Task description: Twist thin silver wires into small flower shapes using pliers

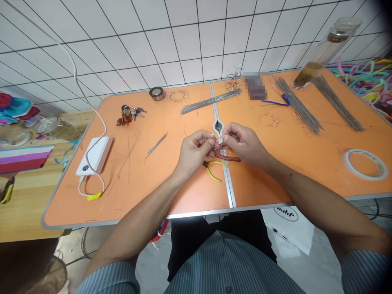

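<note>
Over the seam of the orange table, my left hand (197,149) is closed in a pinch on a thin wire (213,136), of which only a small bend shows at the fingertips. My right hand (243,142) pinches close by, its fingertips on fine wire too small to follow clearly. Just under both hands lie pliers with reddish-brown handles (229,158), partly covered by the fingers. Small cutters with yellow handles (214,168) rest nearer the table's front edge.
Bundles of straight wire (211,101) lie toward the back and right. A short wire bundle (157,144), keys (131,114), dark tape roll (157,94) and white power bank (94,156) are on the left. A glass bottle (321,57) and white tape ring (365,164) stand right.
</note>
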`<state>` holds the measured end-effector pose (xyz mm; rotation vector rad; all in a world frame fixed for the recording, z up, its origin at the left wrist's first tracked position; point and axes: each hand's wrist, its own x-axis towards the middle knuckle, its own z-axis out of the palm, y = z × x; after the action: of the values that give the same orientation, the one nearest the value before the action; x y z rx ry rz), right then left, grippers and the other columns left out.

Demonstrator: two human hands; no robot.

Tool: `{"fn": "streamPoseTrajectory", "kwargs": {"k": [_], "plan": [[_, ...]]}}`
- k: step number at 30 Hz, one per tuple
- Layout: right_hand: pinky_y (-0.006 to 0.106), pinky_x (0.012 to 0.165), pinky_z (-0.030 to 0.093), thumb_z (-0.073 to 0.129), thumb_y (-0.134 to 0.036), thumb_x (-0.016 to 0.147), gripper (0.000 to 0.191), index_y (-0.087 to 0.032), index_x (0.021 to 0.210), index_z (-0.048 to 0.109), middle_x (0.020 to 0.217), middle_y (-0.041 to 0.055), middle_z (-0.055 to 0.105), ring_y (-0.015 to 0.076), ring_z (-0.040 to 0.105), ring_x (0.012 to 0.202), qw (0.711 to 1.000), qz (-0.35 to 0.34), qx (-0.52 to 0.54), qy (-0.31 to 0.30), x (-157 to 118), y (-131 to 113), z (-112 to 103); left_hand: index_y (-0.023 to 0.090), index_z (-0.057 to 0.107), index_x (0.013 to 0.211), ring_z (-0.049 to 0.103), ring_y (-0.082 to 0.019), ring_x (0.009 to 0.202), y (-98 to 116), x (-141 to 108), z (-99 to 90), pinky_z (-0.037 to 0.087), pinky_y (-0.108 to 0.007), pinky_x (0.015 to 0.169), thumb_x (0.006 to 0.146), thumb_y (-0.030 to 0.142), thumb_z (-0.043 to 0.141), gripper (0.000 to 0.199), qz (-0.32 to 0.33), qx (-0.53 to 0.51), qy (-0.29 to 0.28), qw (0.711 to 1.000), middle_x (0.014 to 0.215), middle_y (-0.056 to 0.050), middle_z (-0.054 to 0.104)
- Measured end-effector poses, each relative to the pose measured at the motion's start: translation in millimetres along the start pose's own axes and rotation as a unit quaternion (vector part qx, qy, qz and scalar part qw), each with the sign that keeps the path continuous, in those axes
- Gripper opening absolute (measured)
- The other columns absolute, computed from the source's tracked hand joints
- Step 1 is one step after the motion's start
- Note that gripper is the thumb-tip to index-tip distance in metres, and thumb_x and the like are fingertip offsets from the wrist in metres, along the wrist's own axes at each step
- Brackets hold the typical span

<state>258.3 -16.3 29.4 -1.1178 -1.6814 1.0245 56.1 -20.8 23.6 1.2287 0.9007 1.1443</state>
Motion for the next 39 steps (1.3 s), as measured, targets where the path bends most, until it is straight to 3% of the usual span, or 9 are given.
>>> {"fn": "streamPoseTrajectory", "kwargs": {"k": [5, 10, 13, 19, 22, 27, 31, 34, 39], "plan": [[0.03, 0.065, 0.048, 0.071, -0.037, 0.098, 0.017, -0.023, 0.093, 0.062, 0.081, -0.0003, 0.064, 0.0162, 0.059, 0.071, 1.0, -0.023, -0.003, -0.004, 4, 6, -4, 0.018, 0.072, 0.091, 0.066, -0.011, 0.057, -1, 3, -3.2, 0.055, -0.024, 0.059, 0.086, 0.039, 0.089, 0.028, -0.006, -0.011, 0.011, 1.0, 0.079, -0.003, 0.081], [0.031, 0.068, 0.051, 0.074, -0.042, 0.1, 0.021, -0.024, 0.097, 0.063, 0.084, -0.0003, 0.064, 0.0165, 0.062, 0.073, 0.999, -0.034, 0.029, -0.011, 5, 8, -4, 0.02, 0.073, 0.117, 0.066, -0.011, 0.058, 2, 5, -4.4, 0.054, -0.022, 0.059, 0.084, 0.034, 0.09, 0.039, -0.007, -0.017, -0.033, 0.999, 0.076, 0.002, 0.077], [0.031, 0.069, 0.054, 0.073, -0.043, 0.1, 0.021, -0.024, 0.099, 0.064, 0.086, 0.0, 0.066, 0.016, 0.063, 0.073, 0.998, -0.027, 0.048, -0.019, 4, 5, -3, 0.019, 0.076, 0.112, 0.063, -0.01, 0.057, 3, 4, -3.3, 0.053, -0.022, 0.058, 0.084, 0.029, 0.089, 0.033, 0.002, -0.003, -0.032, 0.999, 0.074, 0.003, 0.073], [0.03, 0.065, 0.052, 0.085, -0.045, 0.09, 0.033, -0.023, 0.106, 0.066, 0.092, 0.0002, 0.071, 0.014, 0.063, 0.069, 0.996, -0.041, -0.074, -0.004, -3, -4, 3, 0.02, 0.076, 0.11, 0.063, -0.01, 0.056, -2, 4, 0.3, 0.054, -0.023, 0.057, 0.082, 0.022, 0.082, 0.028, 0.035, 0.035, 0.019, 0.999, 0.069, 0.006, 0.067], [0.03, 0.063, 0.05, 0.082, -0.036, 0.089, 0.023, -0.023, 0.1, 0.066, 0.086, -0.0007, 0.07, 0.0131, 0.06, 0.065, 0.992, -0.06, -0.109, 0.014, -5, -4, 7, 0.02, 0.077, 0.11, 0.064, -0.011, 0.057, -4, 3, 0.0, 0.055, -0.024, 0.058, 0.084, 0.021, 0.079, 0.026, 0.053, 0.046, 0.017, 0.997, 0.071, 0.005, 0.068], [0.028, 0.062, 0.051, 0.073, -0.032, 0.094, 0.011, -0.023, 0.094, 0.066, 0.079, -0.0009, 0.069, 0.0137, 0.061, 0.065, 0.997, -0.038, -0.067, 0.025, -4, -1, 7, 0.02, 0.074, 0.11, 0.066, -0.01, 0.056, -4, 4, -3.3, 0.055, -0.023, 0.057, 0.085, 0.02, 0.077, 0.025, 0.051, 0.045, 0.029, 0.997, 0.073, 0.004, 0.07], [0.03, 0.065, 0.054, 0.082, -0.041, 0.089, 0.035, -0.024, 0.114, 0.065, 0.095, 0.0003, 0.073, 0.014, 0.064, 0.067, 0.995, -0.044, -0.09, 0.026, -4, -3, 6, 0.021, 0.074, 0.119, 0.066, -0.011, 0.057, -3, 4, -2.3, 0.057, -0.024, 0.059, 0.085, 0.019, 0.077, 0.034, 0.06, 0.047, 0.021, 0.997, 0.072, 0.006, 0.068], [0.032, 0.069, 0.055, 0.086, -0.036, 0.084, 0.045, -0.025, 0.122, 0.065, 0.106, 0.0017, 0.072, 0.0138, 0.065, 0.069, 0.987, -0.088, -0.135, 0.019, -5, -2, 9, 0.021, 0.075, 0.117, 0.066, -0.011, 0.059, -2, 3, 0.2, 0.058, -0.025, 0.061, 0.084, 0.02, 0.078, 0.032, 0.053, 0.045, 0.015, 0.997, 0.072, 0.005, 0.069], [0.033, 0.068, 0.052, 0.071, -0.028, 0.097, 0.01, -0.024, 0.106, 0.07, 0.095, 0.0038, 0.073, 0.0154, 0.061, 0.067, 0.962, -0.19, -0.19, 0.045, -6, 6, 12, 0.021, 0.072, 0.111, 0.067, -0.012, 0.059, 3, 1, 2.2, 0.057, -0.025, 0.061, 0.085, 0.027, 0.084, 0.029, 0.021, 0.027, 0.016, 0.999, 0.072, 0.004, 0.071]]}}
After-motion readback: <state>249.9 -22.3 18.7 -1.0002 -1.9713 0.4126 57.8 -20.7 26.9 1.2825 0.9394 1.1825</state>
